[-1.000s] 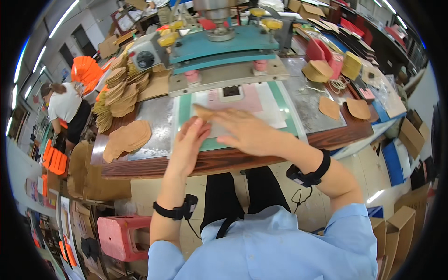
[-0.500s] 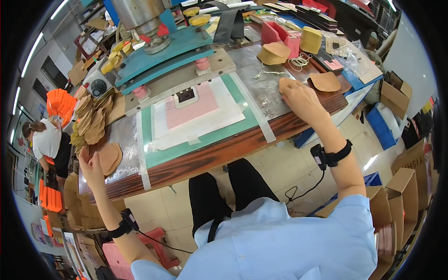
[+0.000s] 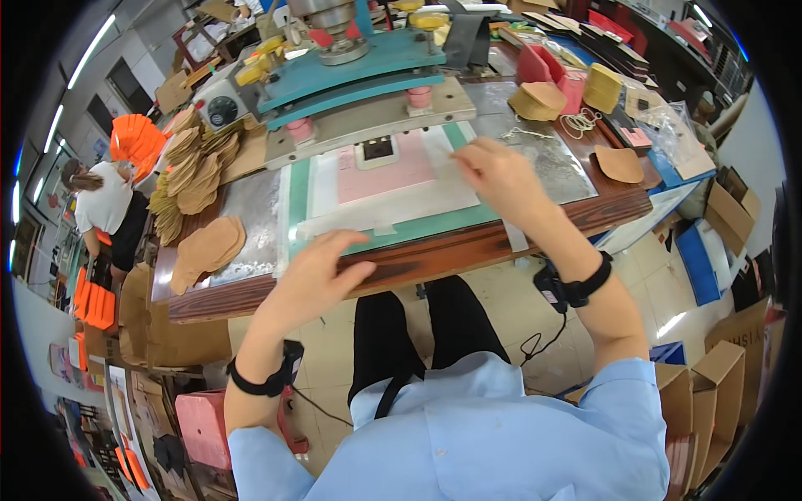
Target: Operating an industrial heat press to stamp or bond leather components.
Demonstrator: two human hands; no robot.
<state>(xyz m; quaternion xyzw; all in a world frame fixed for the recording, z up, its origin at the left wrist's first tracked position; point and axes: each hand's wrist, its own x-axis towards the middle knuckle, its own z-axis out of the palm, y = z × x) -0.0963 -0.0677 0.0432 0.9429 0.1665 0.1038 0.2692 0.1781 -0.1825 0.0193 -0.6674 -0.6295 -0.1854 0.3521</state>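
My left hand [image 3: 319, 271] is open above the front edge of the green mat [image 3: 351, 243], thumb and index apart, with nothing in it. My right hand [image 3: 499, 185] is over the mat's right side, fingers curled together; whatever they may hold is hidden. On the mat lie white sheets [image 3: 451, 194] and a pink sheet [image 3: 388, 179], with a white-framed dark piece [image 3: 376, 151] near its back. The teal press plate [image 3: 351, 71] stands behind. Tan cut pieces [image 3: 207, 250] lie left of the mat, and another [image 3: 618, 164] lies on the right.
Tall stacks of tan pieces [image 3: 188, 167] stand at left beside a control box [image 3: 222, 107]. Pink holders [image 3: 551, 71], yellow stacks [image 3: 601, 88] and white cord [image 3: 579, 123] are at right. A co-worker [image 3: 104, 200] bends at far left. A pink stool [image 3: 200, 426] and cartons [image 3: 714, 401] are below.
My hands were together at the mat, then apart at the tan pieces on either side. Both have since come back inward, and one tan piece at right is no longer seen where it lay.
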